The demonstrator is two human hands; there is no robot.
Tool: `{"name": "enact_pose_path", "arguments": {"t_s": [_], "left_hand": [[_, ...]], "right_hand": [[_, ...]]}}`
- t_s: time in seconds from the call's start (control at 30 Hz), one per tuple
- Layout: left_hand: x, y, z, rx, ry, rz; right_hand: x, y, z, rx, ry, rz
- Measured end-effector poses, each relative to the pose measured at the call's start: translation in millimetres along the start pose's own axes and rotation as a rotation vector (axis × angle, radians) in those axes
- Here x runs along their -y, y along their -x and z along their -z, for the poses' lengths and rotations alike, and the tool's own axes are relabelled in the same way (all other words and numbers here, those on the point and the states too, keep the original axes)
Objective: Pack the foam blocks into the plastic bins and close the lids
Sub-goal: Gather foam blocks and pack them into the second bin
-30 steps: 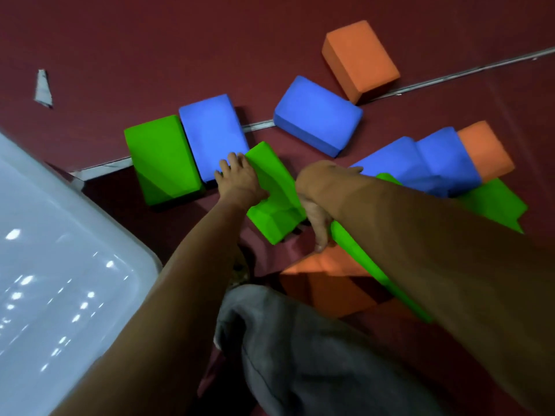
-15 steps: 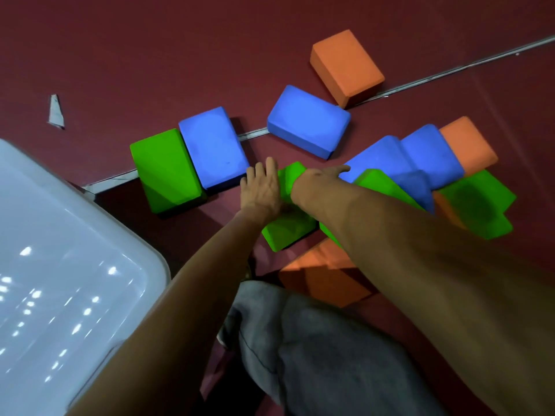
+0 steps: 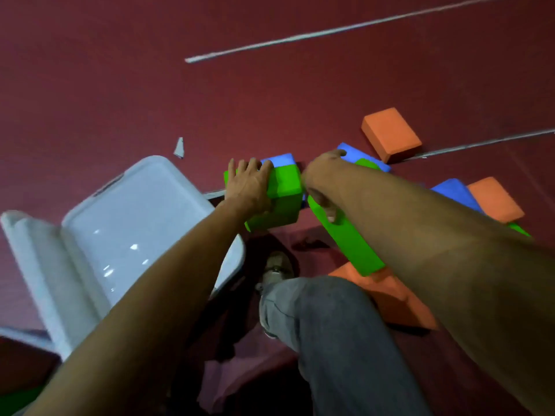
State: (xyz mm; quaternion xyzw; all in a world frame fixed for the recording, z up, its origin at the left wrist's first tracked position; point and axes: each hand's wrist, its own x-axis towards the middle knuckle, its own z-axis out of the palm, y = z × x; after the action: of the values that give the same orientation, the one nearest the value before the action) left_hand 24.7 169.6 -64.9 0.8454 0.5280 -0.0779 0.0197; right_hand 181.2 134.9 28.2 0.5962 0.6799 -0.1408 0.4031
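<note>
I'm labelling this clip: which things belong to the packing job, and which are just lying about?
Job: green block under left hand; long green block held by right hand; blue block; orange block; white bin.
Lying about: pale scrap; floor strip.

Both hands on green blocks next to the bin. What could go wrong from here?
1. The left hand lies flat against the left green block, fingers straight, not wrapped, so it may slip on lifting.
2. The white bin lid looks closed while the right hand grips the slanted green block; both hands busy, nothing free to open it.
</note>
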Motion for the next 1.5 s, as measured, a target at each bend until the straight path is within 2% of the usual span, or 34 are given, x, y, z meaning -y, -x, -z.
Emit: {"name": "enact_pose_path", "arguments": {"t_s": [0.1, 0.17, 0.33, 0.5, 0.63, 0.83, 1.13, 1.5], "left_hand": [[43, 44, 56, -0.042, -0.052, 0.061], [68, 79, 91, -0.087, -0.059, 0.118], [124, 167, 156, -0.176, -0.085, 0.241], [170, 254, 196, -0.2, -0.1, 0.327], [212, 325, 203, -0.175, -0.049, 0.449], [285, 439, 175, -0.198, -0.08, 0.631], [374, 584, 110, -0.028, -0.156, 0.867], [428, 644, -44, 0.091, -0.102, 0.986]], "right_hand": [[27, 47, 49, -0.136, -0.021, -0.016], [43, 79, 74, -0.275, 0.047, 0.032], [103, 146, 121, -0.472, 0.121, 0.047], [166, 206, 149, -0.684, 0.181, 0.089], [231, 234, 170, -0.834, 0.125, 0.146], [354, 251, 186, -0.926, 0.147, 0.377], [544, 255, 181, -0.9, 0.192, 0.67], [695, 170, 126, -0.845, 0.368, 0.817]]}}
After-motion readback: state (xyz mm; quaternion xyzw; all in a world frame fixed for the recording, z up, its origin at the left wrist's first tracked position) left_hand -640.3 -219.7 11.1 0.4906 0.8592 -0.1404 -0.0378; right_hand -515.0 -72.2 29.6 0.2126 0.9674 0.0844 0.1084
